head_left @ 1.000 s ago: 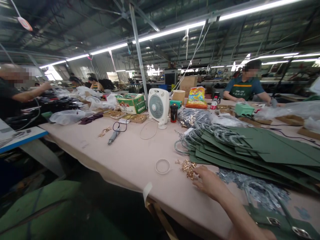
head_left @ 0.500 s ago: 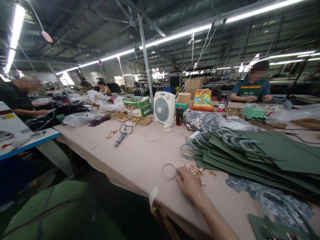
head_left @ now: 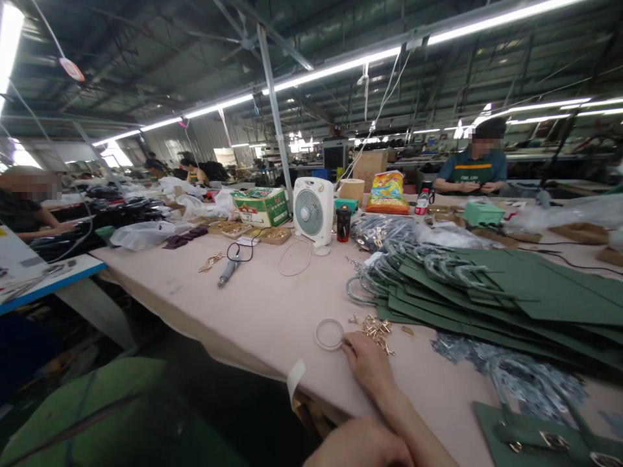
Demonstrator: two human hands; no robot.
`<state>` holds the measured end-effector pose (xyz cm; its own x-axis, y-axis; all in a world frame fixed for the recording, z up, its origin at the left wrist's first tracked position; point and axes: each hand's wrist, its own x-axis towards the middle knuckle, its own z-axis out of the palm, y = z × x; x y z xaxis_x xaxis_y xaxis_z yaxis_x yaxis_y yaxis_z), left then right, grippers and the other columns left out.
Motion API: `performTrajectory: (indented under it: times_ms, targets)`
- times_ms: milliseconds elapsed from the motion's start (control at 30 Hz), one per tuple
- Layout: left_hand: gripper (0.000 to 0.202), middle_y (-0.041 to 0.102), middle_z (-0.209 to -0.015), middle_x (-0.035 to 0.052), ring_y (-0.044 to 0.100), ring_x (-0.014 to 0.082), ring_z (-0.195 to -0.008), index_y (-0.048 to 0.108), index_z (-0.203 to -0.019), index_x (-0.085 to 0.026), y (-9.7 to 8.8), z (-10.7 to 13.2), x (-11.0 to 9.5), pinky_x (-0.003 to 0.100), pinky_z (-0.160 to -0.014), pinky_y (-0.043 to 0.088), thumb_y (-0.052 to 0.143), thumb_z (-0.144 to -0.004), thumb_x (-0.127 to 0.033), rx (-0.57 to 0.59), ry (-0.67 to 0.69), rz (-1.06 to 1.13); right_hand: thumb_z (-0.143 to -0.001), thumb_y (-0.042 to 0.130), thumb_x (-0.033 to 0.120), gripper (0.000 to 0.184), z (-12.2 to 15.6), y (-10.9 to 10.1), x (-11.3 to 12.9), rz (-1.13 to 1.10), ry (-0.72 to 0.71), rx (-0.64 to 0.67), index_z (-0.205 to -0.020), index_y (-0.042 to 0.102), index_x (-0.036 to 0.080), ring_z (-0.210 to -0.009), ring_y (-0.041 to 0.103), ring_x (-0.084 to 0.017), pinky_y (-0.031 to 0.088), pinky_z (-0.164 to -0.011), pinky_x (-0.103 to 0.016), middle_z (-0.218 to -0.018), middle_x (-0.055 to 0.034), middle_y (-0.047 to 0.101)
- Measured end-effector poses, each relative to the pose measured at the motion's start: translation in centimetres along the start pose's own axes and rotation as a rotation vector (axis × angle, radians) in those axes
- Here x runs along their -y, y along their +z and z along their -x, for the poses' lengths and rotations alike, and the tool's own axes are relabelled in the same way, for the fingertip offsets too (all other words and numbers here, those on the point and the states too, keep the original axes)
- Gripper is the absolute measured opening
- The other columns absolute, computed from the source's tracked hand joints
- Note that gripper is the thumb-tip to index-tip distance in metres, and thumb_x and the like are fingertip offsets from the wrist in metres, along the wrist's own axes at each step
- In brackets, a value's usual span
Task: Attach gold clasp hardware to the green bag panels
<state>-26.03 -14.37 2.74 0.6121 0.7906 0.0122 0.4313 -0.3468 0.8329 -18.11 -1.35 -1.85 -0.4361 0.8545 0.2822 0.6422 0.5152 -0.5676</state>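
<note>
My right hand rests on the table with its fingers bunched at the right edge of a thin whitish ring, which looks like a narrow roll of tape. Just beyond the knuckles lies a small heap of gold metal fittings. My left hand shows at the bottom edge, blurred, beside my right forearm; its fingers are hidden. A dark green bag piece with a handle and gold hardware lies to the right of my forearm.
Dark green panels with wrapped handles are stacked on the right, above clear plastic. A white fan, a dark cup and a grey corded tool stand or lie farther back. Co-workers sit at left and far right.
My left hand has come into view at the bottom. The view has shifted slightly right. The ring sits a little nearer the gold fittings, with my right hand still at its edge.
</note>
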Motion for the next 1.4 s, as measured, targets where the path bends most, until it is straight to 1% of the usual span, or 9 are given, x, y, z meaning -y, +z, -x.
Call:
performTrajectory:
  times_ms: [100, 167, 233, 400, 600, 700, 767, 1033, 1400]
  targets:
    - [0.022, 0.068, -0.115, 0.0092, 0.064, 0.0239, -0.106, 0.064, -0.118, -0.021, -3.0, -0.1, 1.6, 0.043, -0.096, 0.054, 0.048, -0.105, -0.026, -0.298, -0.107, -0.042, -0.097, 0.053, 0.018, 0.022, 2.1, -1.1, -0.5, -0.009, -0.004, 0.028, -0.104, 0.072, 0.025, -0.100, 0.069, -0.022, 0.050, -0.088, -0.030, -0.105, -0.0052, 0.075]
    - [0.023, 0.068, -0.116, 0.0077, 0.061, 0.0258, -0.114, 0.065, -0.117, -0.023, -4.6, -0.2, 3.0, 0.045, -0.104, 0.050, 0.059, -0.096, -0.019, -0.558, -0.115, -0.134, -0.098, 0.051, 0.018, 0.025, 3.5, -1.6, -0.6, -0.024, 0.017, 0.017, -0.108, 0.072, 0.026, -0.098, 0.070, -0.021, 0.050, -0.087, -0.030, -0.105, -0.0045, 0.075]
    - [0.035, 0.066, -0.125, 0.0082, 0.057, 0.0276, -0.123, 0.064, -0.123, -0.025, -5.5, -0.5, 4.6, 0.047, -0.109, 0.047, 0.062, -0.089, -0.013, -0.628, -0.049, -0.222, -0.100, 0.050, 0.022, 0.025, 4.5, -1.9, -0.8, -0.040, 0.057, -0.028, -0.112, 0.071, 0.026, -0.098, 0.070, -0.021, 0.050, -0.088, -0.030, -0.107, -0.0044, 0.075]
    - [0.023, 0.070, -0.109, 0.0074, 0.062, 0.0249, -0.107, 0.068, -0.114, -0.024, -5.1, -1.1, 7.3, 0.042, -0.097, 0.051, 0.049, -0.101, -0.018, -0.500, -0.011, -0.398, -0.102, 0.050, 0.030, 0.022, 5.7, -1.6, -1.4, -0.054, 0.141, -0.083, -0.111, 0.070, 0.026, -0.098, 0.071, -0.022, 0.051, -0.088, -0.032, -0.110, -0.0050, 0.075]
    - [0.027, 0.068, -0.107, 0.0077, 0.061, 0.0254, -0.099, 0.067, -0.120, -0.026, -4.0, -1.8, 7.6, 0.040, -0.088, 0.050, 0.048, -0.102, -0.019, -0.580, -0.167, -0.618, -0.102, 0.050, 0.028, 0.021, 5.9, -1.4, -1.5, -0.042, 0.164, -0.097, -0.111, 0.068, 0.026, -0.098, 0.071, -0.023, 0.051, -0.089, -0.033, -0.109, -0.0056, 0.075]
    - [0.032, 0.066, -0.108, 0.0075, 0.061, 0.0251, -0.098, 0.066, -0.125, -0.030, -4.2, -2.1, 7.8, 0.039, -0.086, 0.049, 0.049, -0.102, -0.017, -0.558, -0.179, -0.678, -0.102, 0.050, 0.027, 0.021, 6.0, -1.4, -1.6, -0.063, 0.149, -0.104, -0.112, 0.068, 0.026, -0.098, 0.071, -0.023, 0.051, -0.089, -0.033, -0.110, -0.0053, 0.075]
    - [0.033, 0.065, -0.110, 0.0073, 0.061, 0.0241, -0.099, 0.067, -0.125, -0.031, -4.6, -2.4, 8.1, 0.038, -0.086, 0.050, 0.050, -0.102, -0.017, -0.524, -0.140, -0.681, -0.102, 0.050, 0.026, 0.021, 6.1, -1.3, -1.8, -0.079, 0.138, -0.114, -0.110, 0.069, 0.026, -0.099, 0.070, -0.022, 0.050, -0.089, -0.032, -0.109, -0.0047, 0.075]
    - [0.017, 0.065, -0.104, 0.0064, 0.062, 0.0217, -0.098, 0.073, -0.102, -0.025, -5.6, -3.2, 8.9, 0.034, -0.086, 0.051, 0.056, -0.100, -0.024, -0.484, -0.059, -0.597, -0.105, 0.048, 0.029, 0.022, 6.1, -1.2, -1.8, -0.073, 0.117, -0.126, -0.109, 0.070, 0.028, -0.098, 0.069, -0.021, 0.049, -0.089, -0.031, -0.108, -0.0038, 0.073]
    - [0.020, 0.066, -0.101, 0.0046, 0.063, 0.0214, -0.096, 0.074, -0.093, -0.026, -6.2, -3.6, 8.3, 0.033, -0.085, 0.050, 0.055, -0.099, -0.026, -0.456, -0.101, -0.457, -0.106, 0.044, 0.026, 0.017, 5.7, -1.5, -1.1, 0.152, 0.129, -0.054, -0.105, 0.061, 0.028, -0.085, 0.067, -0.018, 0.039, -0.067, -0.027, -0.107, -0.0011, 0.068]
